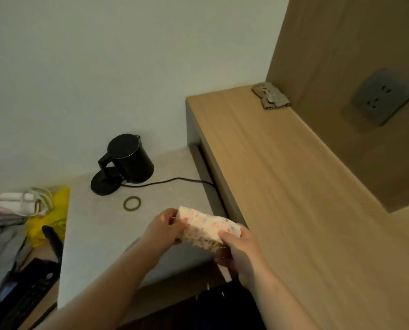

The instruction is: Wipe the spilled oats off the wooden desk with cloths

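Well, the wooden worktop (282,186) runs along the right, backed by a wooden wall panel (336,48). Beside it, a step lower, lies a grey worktop (98,246), and off that one's left edge sits a heap of clothes and bags (20,222). A black kettle (129,160) stands at the back of the grey worktop with its round base (103,185) at its foot. Its cord (174,180) trails toward the wooden worktop.

Both hands are raised over the grey worktop's near right part, just beside the wooden edge. The left hand (165,228) has its fingers pinching one end of a flower-print cloth (205,231). The right hand (239,248) has its fingers curled round the other end, so the cloth hangs bunched between them.

A second, crumpled grey cloth (271,96) lies in the wooden worktop's far corner, against the panel. A grey socket (382,96) sits on the panel. A green ring (132,203) lies between the base and the hands.
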